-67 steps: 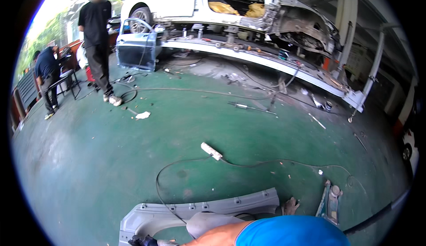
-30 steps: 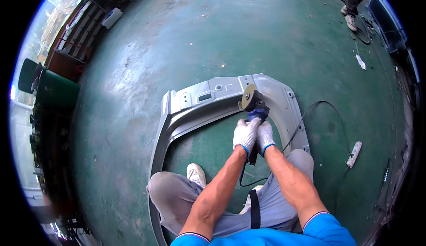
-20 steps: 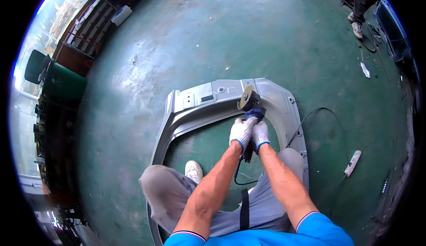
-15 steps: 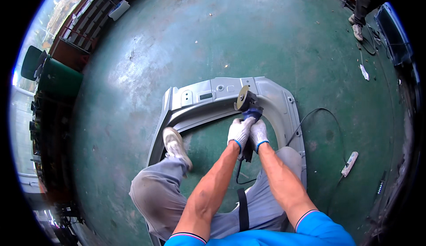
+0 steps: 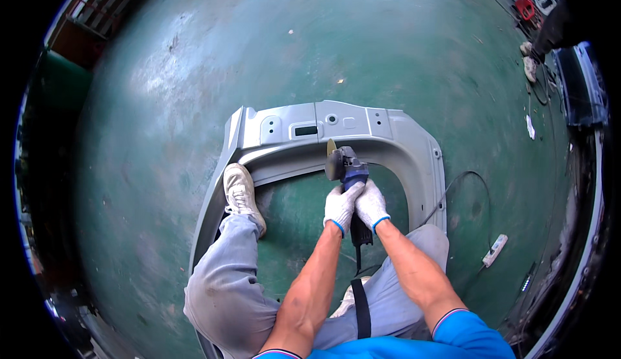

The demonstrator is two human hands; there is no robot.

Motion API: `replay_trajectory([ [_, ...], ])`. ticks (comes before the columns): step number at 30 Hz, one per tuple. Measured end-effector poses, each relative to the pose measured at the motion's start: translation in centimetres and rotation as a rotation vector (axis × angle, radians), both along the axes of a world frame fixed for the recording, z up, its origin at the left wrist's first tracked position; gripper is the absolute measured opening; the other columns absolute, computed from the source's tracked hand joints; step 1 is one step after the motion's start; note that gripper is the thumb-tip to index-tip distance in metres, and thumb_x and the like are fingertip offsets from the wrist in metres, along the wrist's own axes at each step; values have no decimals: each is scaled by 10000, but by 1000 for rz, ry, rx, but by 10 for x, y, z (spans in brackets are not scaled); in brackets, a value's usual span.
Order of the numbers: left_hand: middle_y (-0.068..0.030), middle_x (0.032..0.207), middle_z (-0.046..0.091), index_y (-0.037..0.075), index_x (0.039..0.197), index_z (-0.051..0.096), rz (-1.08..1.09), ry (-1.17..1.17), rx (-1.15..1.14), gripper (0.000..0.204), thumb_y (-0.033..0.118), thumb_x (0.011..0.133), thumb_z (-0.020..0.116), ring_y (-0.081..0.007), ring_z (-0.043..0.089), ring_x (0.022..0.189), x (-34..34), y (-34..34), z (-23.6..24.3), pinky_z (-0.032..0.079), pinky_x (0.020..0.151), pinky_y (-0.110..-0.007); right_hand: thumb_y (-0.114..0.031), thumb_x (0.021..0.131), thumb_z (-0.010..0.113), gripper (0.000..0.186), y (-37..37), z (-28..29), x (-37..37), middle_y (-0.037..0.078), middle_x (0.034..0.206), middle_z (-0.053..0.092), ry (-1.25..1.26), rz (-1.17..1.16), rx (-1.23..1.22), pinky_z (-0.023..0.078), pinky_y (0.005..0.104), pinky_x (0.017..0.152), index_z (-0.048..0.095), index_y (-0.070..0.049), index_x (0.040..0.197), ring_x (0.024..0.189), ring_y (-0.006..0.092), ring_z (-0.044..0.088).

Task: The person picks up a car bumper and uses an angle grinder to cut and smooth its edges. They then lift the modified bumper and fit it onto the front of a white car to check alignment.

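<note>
My left hand and right hand, both in white knit gloves with blue cuffs, grip a blue and black angle grinder side by side. Its disc is held upright beside the inner edge of the top band of a silver pressed-metal car panel; whether they touch I cannot tell. The panel lies on the green floor around my legs, with holes and a rectangular slot along the top band. My left shoe rests on the panel's inner left corner. The grinder's cord runs down from the handle.
A white power strip and cable lie to my right. At upper right are another person's trousered leg and shoe, a red object and a car door. Dark shelving and a green bin stand at the left.
Since the earlier frames, my left foot has come up onto the panel. The grinder, still in both hands, has shifted left and turned, its disc now more edge-on near the panel's top band.
</note>
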State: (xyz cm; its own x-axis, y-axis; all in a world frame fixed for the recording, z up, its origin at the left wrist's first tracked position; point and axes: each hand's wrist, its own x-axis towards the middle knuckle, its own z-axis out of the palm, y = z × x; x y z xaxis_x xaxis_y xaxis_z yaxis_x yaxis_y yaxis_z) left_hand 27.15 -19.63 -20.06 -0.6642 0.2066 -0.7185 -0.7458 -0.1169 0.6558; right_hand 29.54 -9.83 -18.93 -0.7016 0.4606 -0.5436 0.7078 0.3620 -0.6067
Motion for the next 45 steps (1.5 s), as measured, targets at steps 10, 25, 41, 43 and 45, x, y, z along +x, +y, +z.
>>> replay_trajectory([
  [10, -181, 1066, 742, -97, 1195, 660, 68, -51, 5, 553, 284, 838, 841, -219, 713, 912, -22, -9, -16, 570, 820, -356, -312, 919, 642, 387, -10, -21, -20, 316, 1039, 708, -38, 79, 66, 547, 542, 848, 587, 22, 1107, 1019, 494, 689],
  [25, -189, 1062, 745, -89, 1186, 664, 62, -75, -11, 506, 248, 848, 832, -226, 720, 904, -35, -20, -21, 579, 810, -357, -331, 924, 643, 408, -23, -30, -33, 314, 1041, 706, -71, 86, 110, 544, 554, 841, 579, 19, 1124, 1016, 495, 687],
  [41, -178, 1041, 750, -72, 1165, 688, 46, -60, 49, 472, 246, 849, 833, -216, 719, 888, -40, -23, -29, 579, 796, -351, -324, 922, 651, 408, -23, -52, -28, 324, 1038, 703, -43, 72, 126, 545, 561, 845, 564, 16, 1129, 1009, 507, 683],
  [43, -176, 1038, 751, -75, 1165, 689, 32, -55, 42, 476, 249, 848, 835, -215, 718, 890, -41, -26, -31, 578, 798, -350, -329, 920, 653, 414, -24, -56, -28, 326, 1039, 703, -33, 64, 125, 546, 561, 846, 563, 16, 1129, 1009, 506, 684],
  [45, -174, 1035, 751, -79, 1162, 690, 31, -53, 46, 479, 251, 847, 837, -214, 718, 891, -43, -26, -33, 578, 801, -350, -320, 927, 649, 398, -25, -57, -28, 311, 1026, 703, -39, 58, 133, 544, 543, 839, 568, 17, 1123, 995, 484, 690],
])
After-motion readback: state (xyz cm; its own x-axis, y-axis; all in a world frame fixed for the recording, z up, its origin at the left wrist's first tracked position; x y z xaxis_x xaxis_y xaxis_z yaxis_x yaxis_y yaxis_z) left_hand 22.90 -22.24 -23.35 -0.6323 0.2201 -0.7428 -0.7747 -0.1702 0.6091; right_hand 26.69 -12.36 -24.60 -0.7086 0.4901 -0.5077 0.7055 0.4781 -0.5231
